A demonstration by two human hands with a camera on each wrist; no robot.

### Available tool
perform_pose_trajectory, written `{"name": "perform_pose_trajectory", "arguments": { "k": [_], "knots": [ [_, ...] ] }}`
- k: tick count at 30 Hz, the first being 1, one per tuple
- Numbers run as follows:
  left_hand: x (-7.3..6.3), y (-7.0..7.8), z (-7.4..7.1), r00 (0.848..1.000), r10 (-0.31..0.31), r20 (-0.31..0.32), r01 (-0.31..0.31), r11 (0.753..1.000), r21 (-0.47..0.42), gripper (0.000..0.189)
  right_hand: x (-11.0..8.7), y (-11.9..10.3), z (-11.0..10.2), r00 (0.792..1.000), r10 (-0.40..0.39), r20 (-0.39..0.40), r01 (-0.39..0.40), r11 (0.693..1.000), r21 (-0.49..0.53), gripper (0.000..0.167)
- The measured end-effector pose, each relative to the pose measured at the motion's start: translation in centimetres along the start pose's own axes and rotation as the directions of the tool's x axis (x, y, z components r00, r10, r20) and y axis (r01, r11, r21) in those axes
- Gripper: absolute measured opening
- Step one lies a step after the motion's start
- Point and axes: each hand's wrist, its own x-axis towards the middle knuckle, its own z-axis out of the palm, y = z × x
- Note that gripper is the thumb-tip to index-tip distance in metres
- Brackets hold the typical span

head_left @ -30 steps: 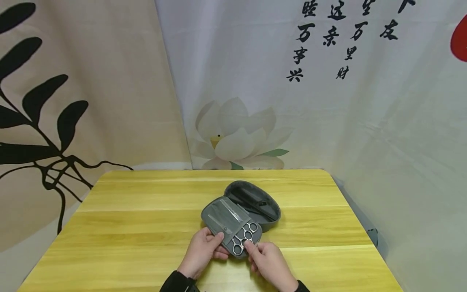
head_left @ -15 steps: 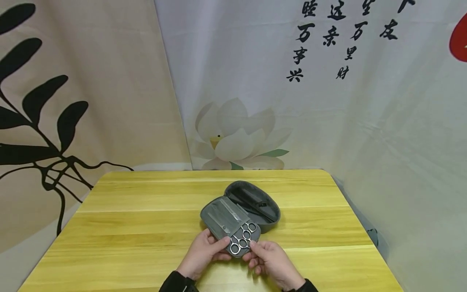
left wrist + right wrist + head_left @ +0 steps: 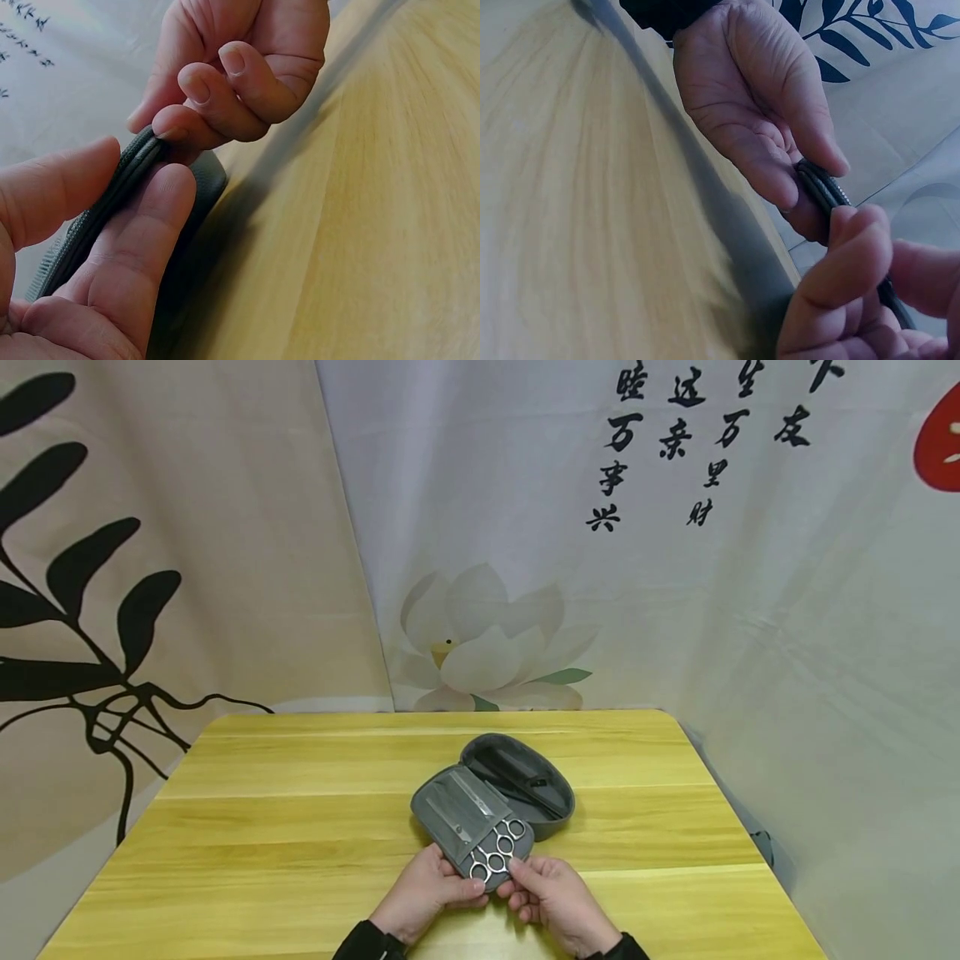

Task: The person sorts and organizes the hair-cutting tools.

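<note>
An open grey zip case lies in the head view, its flat lid [image 3: 429, 799] folded toward me and its deeper shell [image 3: 553, 828] behind on the right. Metal scissors [image 3: 488, 858] sit in the lid's clear pocket [image 3: 450, 806], with several finger rings sticking out at the near end. My left hand [image 3: 426, 893] grips the lid's near left corner, thumb on top and fingers underneath. My right hand [image 3: 558, 897] pinches the near right edge, thumb tip beside a ring. Both wrist views show the lid's rim [image 3: 124, 176] side-on between the hands.
A long black thing [image 3: 513, 772] rests inside the shell. The case stands on a yellow wood-grain table [image 3: 300, 860]. Behind it hang printed cloths [image 3: 480, 527] with a lotus, leaves and black writing.
My left hand has slid along the lid's edge toward its near corner. My right thumb has shifted from over the scissors' rings to the lid's right edge, and the lid has barely moved.
</note>
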Motion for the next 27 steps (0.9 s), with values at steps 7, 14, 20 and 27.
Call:
{"name": "perform_pose_trajectory", "arguments": {
  "k": [7, 14, 20, 27],
  "knots": [
    [0.01, -0.23, -0.21, 1.000, 0.004, 0.008, -0.004, 1.000, -0.013, 0.059, 0.15, 0.33, -0.05, 1.000, -0.001, -0.003, 0.001, 1.000, -0.005, 0.022],
    [0.00, -0.16, -0.21, 1.000, -0.015, -0.001, 0.015, 1.000, -0.022, 0.059, 0.26, 0.28, 0.05, 1.000, 0.002, -0.019, -0.002, 1.000, -0.014, 0.022],
    [-0.02, 0.05, -0.16, 1.000, -0.024, -0.002, 0.024, 0.999, -0.031, 0.058, 0.34, 0.29, 0.12, 0.999, -0.002, -0.034, 0.001, 1.000, -0.024, 0.021],
    [-0.13, 0.15, -0.19, 0.999, -0.032, 0.002, 0.032, 0.998, -0.048, 0.057, 0.41, 0.57, 0.05, 0.999, -0.006, -0.034, 0.006, 1.000, -0.021, 0.019]
  ]
}}
